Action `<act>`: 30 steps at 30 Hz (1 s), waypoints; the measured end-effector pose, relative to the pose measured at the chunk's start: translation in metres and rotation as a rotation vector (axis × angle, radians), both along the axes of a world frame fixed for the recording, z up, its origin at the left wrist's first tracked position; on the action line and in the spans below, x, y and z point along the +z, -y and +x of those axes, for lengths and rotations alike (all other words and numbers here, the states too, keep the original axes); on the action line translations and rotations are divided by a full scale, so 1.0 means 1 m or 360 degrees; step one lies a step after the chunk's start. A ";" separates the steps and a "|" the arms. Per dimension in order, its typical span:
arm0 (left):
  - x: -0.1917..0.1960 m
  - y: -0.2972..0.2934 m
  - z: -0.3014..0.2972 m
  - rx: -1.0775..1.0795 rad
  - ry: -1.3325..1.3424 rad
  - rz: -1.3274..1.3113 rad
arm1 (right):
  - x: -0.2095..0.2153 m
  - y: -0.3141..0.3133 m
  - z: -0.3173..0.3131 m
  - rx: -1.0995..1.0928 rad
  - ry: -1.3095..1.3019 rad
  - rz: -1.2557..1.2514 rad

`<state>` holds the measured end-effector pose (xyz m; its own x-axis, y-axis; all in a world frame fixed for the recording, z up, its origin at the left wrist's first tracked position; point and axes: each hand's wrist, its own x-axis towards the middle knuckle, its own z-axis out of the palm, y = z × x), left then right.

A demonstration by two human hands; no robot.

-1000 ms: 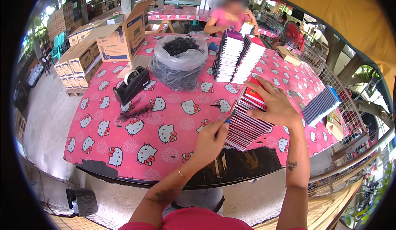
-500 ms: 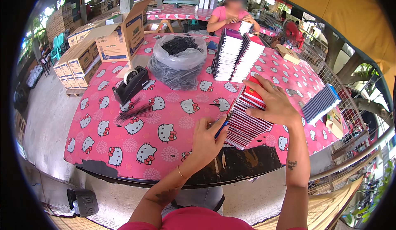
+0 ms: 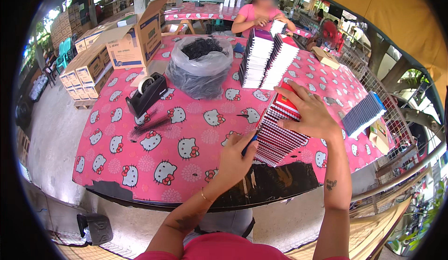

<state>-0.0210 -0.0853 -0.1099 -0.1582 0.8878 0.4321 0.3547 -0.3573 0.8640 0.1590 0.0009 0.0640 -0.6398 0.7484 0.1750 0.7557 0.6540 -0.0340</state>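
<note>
A stack of red spiral-bound notebooks lies at the table's near edge, white page edges and coil rows facing me. My right hand spans the top notebook, thumb at its near side and fingers stretched toward its far edge. Closed around a blue-handled tool, perhaps pliers, my left hand touches the stack's left side. The tool's tip is hard to make out against the coils. Loose black wire coils lie left on the pink patterned tablecloth.
A plastic bag of black coils, a tape dispenser and an open carton stand at the left. Tall notebook stacks rise ahead, with a co-worker behind them. Blue notebooks lie at the right.
My left hand and the tool have shifted very slightly against the stack's left side. My right hand stays on the top notebook, its fingers slightly moved.
</note>
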 end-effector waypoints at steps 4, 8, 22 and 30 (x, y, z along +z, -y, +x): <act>0.006 0.004 0.003 -0.0544 0.1634 -0.0810 | 0.000 0.000 0.001 0.0006 -0.0013 -0.0021; 0.004 0.002 0.002 -0.0474 0.1277 -0.0711 | -0.002 -0.001 0.001 0.0027 -0.0023 -0.0022; -0.006 0.000 0.000 -0.0532 0.1378 -0.0833 | -0.001 -0.001 0.001 0.0010 -0.0015 0.0003; -0.011 0.006 0.001 -0.0371 0.0763 -0.0628 | 0.001 0.001 0.001 -0.0011 -0.0007 -0.0022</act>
<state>-0.0198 -0.0909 -0.1205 -0.0368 0.9993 -0.0029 -0.1501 -0.0026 0.9887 0.1604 -0.0005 0.0646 -0.6337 0.7553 0.1675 0.7602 0.6480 -0.0461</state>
